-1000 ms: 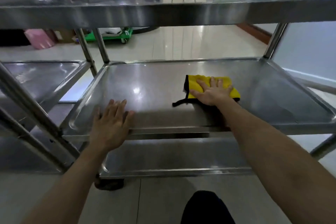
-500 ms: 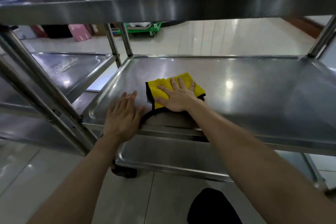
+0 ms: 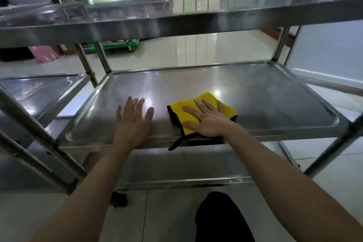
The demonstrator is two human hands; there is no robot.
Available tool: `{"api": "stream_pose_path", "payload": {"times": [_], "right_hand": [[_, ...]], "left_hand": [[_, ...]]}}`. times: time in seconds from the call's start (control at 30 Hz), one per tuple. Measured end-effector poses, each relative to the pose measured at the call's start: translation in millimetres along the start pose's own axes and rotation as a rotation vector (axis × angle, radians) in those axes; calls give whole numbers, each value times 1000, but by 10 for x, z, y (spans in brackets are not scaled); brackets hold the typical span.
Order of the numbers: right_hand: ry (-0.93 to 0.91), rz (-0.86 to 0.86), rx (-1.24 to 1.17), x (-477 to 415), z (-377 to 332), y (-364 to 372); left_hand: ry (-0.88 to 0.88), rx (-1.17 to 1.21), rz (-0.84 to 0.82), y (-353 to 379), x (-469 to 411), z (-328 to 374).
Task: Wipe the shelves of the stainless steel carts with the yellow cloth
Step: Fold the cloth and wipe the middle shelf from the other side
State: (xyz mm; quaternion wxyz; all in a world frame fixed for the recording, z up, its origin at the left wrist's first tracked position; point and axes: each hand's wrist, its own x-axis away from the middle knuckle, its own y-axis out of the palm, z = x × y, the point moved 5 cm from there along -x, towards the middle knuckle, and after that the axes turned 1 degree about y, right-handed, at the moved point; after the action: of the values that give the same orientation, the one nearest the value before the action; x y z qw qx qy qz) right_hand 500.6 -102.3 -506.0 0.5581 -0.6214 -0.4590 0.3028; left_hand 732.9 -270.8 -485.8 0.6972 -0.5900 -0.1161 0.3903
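Item: yellow cloth [image 3: 210, 96], folded and black-edged, lying flat near the front rim of the cart's middle shelf [image 3: 265, 104], its black loop [image 3: 175, 143] hanging over the edge. Holder: my right hand [image 3: 208, 121], fingers straight and spread, palm pressing the cloth down and gripping nothing. Support: my left hand [image 3: 133, 121], also flat with fingers extended, resting on bare steel just beside the cloth. Method, as I judge it: keep the palm wide so the whole fold bears evenly; run overlapping passes from the front rim to the back; work into the rounded corners and the raised lip, where grime would likely gather; lean on the left hand so the cart does not roll. Remaining, by my estimate: the far and right stretches of this shelf, the bottom shelf [image 3: 176, 167], the top shelf [image 3: 176, 19], and the neighbouring cart [image 3: 39, 92] on my left.
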Motion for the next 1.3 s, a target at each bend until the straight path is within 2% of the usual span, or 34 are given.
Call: {"api": "stream_pose_path", "payload": {"times": [0.07, 0.17, 0.3, 0.47, 0.53, 0.6, 0.67, 0.8, 0.9, 1.0, 1.13, 1.23, 1.3], "right_hand": [[8, 23, 4, 4, -46, 2], [-21, 31, -1, 14, 30, -13], [0, 16, 3, -47, 559, -164], [368, 53, -3, -193, 1741, -528], [496, 50, -17, -292, 1923, -564], [558, 57, -18, -442, 1818, -544], [513, 62, -11, -608, 1446, -492], [174, 45, 35, -771, 404, -249], [15, 21, 42, -719, 217, -213], [19, 9, 12, -637, 626, -376], [308, 27, 15, -308, 1715, -591], [508, 47, -28, 166, 2509, -643], [579, 64, -50, 427, 2750, -607]], "left_hand": [[-19, 141, -36, 151, -111, 487], [-2, 102, -76, 363, -148, 774], [66, -266, -180, 444, -117, 691], [96, -218, -166, 418, -100, 745], [80, -63, -51, 369, -91, 791], [112, -16, 34, 339, -77, 846], [143, -10, 49, 337, -99, 864], [176, -141, -17, 330, -200, 854], [254, -243, -56, 320, -241, 828], [279, -239, -61, 328, -258, 809], [138, -94, 2, 346, -336, 805], [120, -54, 11, 354, -380, 844], [125, -84, -6, 377, -400, 871]]}}
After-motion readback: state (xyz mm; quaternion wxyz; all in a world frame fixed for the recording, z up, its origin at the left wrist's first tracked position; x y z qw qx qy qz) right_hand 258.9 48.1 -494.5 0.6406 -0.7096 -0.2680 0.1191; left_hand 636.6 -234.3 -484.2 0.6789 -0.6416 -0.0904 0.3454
